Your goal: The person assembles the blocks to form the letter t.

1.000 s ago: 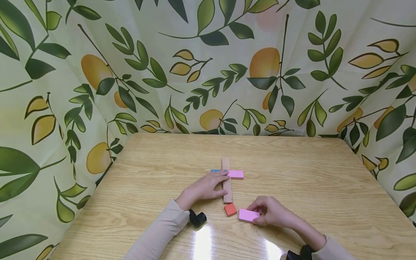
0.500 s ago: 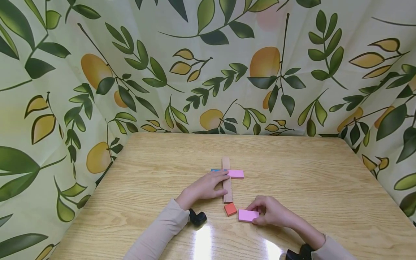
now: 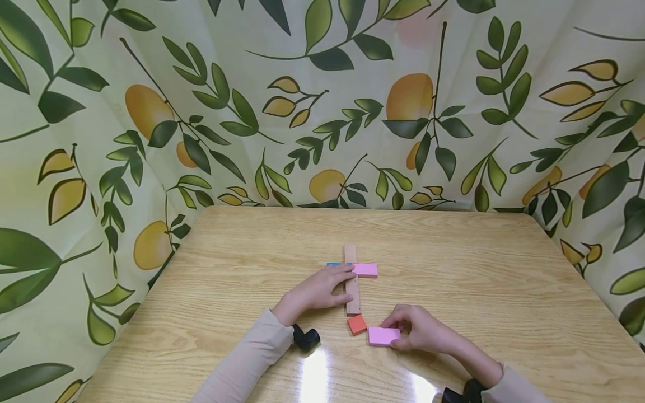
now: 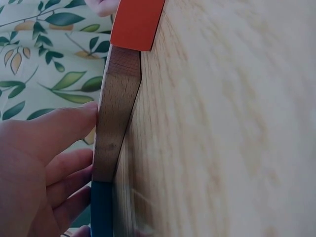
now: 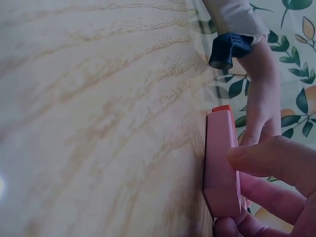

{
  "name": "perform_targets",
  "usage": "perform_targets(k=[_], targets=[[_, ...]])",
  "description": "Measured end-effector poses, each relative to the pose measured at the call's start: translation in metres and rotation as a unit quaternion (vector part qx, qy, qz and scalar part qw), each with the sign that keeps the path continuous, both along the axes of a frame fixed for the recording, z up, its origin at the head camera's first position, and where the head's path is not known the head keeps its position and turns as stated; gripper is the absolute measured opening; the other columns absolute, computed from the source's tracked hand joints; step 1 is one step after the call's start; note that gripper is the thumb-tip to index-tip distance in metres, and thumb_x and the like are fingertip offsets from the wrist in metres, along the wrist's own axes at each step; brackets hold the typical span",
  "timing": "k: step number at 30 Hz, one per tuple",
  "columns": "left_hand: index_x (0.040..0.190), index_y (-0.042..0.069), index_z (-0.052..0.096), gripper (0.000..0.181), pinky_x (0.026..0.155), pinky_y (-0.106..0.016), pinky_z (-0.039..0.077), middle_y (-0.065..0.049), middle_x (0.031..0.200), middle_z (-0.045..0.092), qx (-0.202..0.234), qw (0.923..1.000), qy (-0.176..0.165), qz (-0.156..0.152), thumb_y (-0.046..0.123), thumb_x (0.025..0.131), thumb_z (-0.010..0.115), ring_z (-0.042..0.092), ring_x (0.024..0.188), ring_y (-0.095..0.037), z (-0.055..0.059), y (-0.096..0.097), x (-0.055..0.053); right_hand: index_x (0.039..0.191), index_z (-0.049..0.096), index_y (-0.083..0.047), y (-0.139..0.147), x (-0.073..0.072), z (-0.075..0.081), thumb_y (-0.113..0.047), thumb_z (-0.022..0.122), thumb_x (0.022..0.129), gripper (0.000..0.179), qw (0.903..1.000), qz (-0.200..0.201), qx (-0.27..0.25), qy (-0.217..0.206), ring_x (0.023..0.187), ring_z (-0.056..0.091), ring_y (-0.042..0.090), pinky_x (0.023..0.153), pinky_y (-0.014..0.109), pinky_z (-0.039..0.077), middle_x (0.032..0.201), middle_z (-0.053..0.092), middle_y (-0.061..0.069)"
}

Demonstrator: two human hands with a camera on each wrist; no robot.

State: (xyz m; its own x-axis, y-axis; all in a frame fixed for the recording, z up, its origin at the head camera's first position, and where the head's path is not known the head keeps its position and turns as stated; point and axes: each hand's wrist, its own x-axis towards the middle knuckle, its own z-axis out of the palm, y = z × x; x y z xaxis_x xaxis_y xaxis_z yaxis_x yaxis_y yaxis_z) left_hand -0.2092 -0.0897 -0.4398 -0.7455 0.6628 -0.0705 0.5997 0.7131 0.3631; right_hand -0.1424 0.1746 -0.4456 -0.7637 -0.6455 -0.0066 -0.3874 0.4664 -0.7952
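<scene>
My right hand (image 3: 420, 329) pinches a pink rectangular block (image 3: 382, 336) between thumb and fingers at its right end. The block lies flat on the table, just right of a small red block (image 3: 357, 324); in the right wrist view the red block (image 5: 221, 107) peeks out behind the pink block (image 5: 220, 158). My left hand (image 3: 317, 289) rests its extended fingers and thumb on a plain wooden strip (image 3: 353, 296). A blue block (image 3: 332, 264) sticks out left of the strip and another pink block (image 3: 365, 270) lies to its right. My fingers hide where they meet.
The wood-grained table (image 3: 478, 263) runs back to a leaf-and-fruit patterned cloth (image 3: 327, 112), which also hangs at both sides. A black wrist device (image 3: 306, 338) sits at the left wrist, another (image 3: 463, 392) at the right.
The pink block in my right hand has slid slightly left, closer to the red block. My left hand has stayed in place.
</scene>
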Motion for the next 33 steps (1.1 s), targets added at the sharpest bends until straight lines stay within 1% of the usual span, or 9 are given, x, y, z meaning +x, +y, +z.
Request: perform_targets(k=[7,16,24,33], targets=[[0.145,0.014,0.044,0.056,0.124,-0.04,0.027,0.0,0.159,0.034,-0.001,1.0,-0.003,0.004,0.039,0.096,0.055,0.032,0.148,-0.02,0.0006,0.0003,0.0015,0.096,0.075,-0.002,-0.0001,0.0013,0.0012,-0.005,0.076,0.071,0.026,1.0,0.003,-0.004,0.006,0.072,0.046,-0.005,0.058,0.015,0.042,0.081,0.063,0.0],[0.145,0.012,0.045,0.057,0.123,-0.041,0.027,-0.003,0.158,0.035,0.004,1.0,0.001,-0.002,0.038,0.096,0.056,0.032,0.148,-0.022,0.0008,-0.0001,0.0008,0.097,0.075,-0.003,-0.0011,0.0015,0.0005,-0.007,0.077,0.071,0.027,1.0,0.001,0.002,0.008,0.074,0.046,-0.006,0.06,0.016,0.043,0.084,0.065,0.0],[0.145,0.011,0.045,0.057,0.123,-0.042,0.027,-0.003,0.158,0.035,0.004,1.0,0.003,-0.004,0.039,0.096,0.056,0.032,0.148,-0.022,-0.0016,-0.0006,-0.0004,0.097,0.075,-0.005,-0.0017,0.001,-0.0018,-0.007,0.077,0.07,0.027,0.9999,0.002,0.001,0.013,0.075,0.046,-0.007,0.06,0.015,0.042,0.084,0.066,0.0],[0.146,0.014,0.044,0.057,0.124,-0.039,0.027,0.0,0.159,0.034,-0.003,1.0,-0.001,0.004,0.04,0.096,0.055,0.031,0.148,-0.02,0.0,-0.0003,0.001,0.097,0.075,-0.004,-0.0014,0.0008,-0.0012,-0.007,0.078,0.071,0.027,0.9999,0.004,0.005,0.015,0.074,0.045,-0.007,0.059,0.015,0.041,0.083,0.065,0.0]])
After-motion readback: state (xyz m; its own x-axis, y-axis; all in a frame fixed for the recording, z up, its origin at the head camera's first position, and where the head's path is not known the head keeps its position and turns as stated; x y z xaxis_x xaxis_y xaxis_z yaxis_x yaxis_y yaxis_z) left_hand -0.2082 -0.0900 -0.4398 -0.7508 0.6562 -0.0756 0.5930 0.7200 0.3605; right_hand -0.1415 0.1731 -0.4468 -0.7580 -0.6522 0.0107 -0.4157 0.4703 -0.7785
